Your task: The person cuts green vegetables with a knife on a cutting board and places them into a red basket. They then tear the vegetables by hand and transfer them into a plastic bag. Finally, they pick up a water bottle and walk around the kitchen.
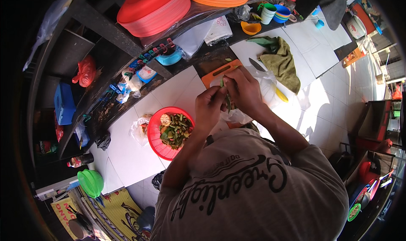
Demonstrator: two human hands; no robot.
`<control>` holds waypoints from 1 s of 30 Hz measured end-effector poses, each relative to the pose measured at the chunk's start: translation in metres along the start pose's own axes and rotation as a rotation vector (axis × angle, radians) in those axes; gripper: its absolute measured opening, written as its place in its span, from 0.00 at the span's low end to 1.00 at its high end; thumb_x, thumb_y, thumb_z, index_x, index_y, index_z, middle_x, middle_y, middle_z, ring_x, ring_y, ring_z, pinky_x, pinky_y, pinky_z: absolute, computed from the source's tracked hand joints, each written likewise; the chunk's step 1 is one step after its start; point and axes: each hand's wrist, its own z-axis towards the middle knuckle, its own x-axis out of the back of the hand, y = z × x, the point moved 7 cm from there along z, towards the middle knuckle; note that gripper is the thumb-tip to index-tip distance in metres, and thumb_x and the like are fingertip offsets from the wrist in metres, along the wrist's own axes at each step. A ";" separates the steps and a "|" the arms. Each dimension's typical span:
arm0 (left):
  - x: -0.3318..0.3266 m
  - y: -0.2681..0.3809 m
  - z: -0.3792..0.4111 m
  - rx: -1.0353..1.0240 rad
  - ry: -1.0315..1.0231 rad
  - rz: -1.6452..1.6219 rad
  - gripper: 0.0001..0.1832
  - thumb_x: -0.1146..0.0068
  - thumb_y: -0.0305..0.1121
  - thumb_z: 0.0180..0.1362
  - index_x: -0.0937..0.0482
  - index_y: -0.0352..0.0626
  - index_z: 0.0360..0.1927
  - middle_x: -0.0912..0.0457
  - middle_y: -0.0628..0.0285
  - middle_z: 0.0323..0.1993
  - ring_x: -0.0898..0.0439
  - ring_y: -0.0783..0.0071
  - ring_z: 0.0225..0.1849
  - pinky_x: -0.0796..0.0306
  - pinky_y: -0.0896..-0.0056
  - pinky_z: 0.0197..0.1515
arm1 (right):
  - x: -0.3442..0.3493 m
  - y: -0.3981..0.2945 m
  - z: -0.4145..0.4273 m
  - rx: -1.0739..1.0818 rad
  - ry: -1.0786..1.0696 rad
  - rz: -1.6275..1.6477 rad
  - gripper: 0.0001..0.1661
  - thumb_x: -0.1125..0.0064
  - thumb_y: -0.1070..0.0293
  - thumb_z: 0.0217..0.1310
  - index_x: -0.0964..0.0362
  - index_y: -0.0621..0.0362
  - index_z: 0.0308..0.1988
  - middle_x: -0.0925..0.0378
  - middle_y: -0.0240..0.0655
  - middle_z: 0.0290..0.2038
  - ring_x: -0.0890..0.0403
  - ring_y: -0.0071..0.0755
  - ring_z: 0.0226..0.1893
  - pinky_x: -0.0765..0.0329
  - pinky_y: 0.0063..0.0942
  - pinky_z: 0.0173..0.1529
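Observation:
My left hand [207,104] and my right hand [244,90] meet over an orange cutting board [222,70], pinching a slender green vegetable piece [228,103] between the fingertips. Clear plastic bags [266,79] lie around and beneath the hands, partly hidden by them. A knife [256,64] rests beyond my right hand, and a yellow object [281,95], perhaps its handle or another tool, lies nearer. To the left of my left forearm stands a red plastic basket [156,146] with cut green vegetables [177,130] and a pale round piece of food in it.
An olive cloth [282,65] lies on the white tiled counter [127,158] at the right. A small plastic bag [139,130] touches the basket's left side. Beyond are a kitchen scale [146,73], an orange bowl [250,28] and a shelf with stacked red plates [155,13]. Green baskets [90,183] stand at left.

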 end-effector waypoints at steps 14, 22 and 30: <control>0.023 0.007 -0.008 0.040 -0.226 0.062 0.11 0.48 0.32 0.64 0.21 0.33 0.32 0.28 0.67 0.17 0.34 0.81 0.17 0.40 0.78 0.21 | 0.000 -0.019 0.001 0.157 -0.283 0.114 0.10 0.39 0.71 0.53 0.29 0.58 0.37 0.24 0.38 0.29 0.21 0.43 0.28 0.25 0.37 0.30; 0.048 -0.013 0.000 -0.003 0.187 -0.689 0.14 0.50 0.39 0.66 0.23 0.36 0.36 0.31 0.68 0.21 0.33 0.80 0.19 0.40 0.80 0.23 | -0.008 -0.010 -0.016 -0.005 -0.144 0.308 0.08 0.41 0.73 0.54 0.30 0.59 0.37 0.25 0.35 0.28 0.21 0.30 0.25 0.25 0.26 0.25; 0.039 -0.003 0.000 -0.096 0.115 -0.563 0.14 0.56 0.39 0.69 0.25 0.39 0.38 0.30 0.70 0.23 0.32 0.82 0.22 0.39 0.79 0.25 | -0.044 -0.007 -0.047 -0.822 -0.537 0.935 0.13 0.51 0.60 0.67 0.33 0.57 0.33 0.32 0.26 0.25 0.28 0.18 0.20 0.36 0.18 0.19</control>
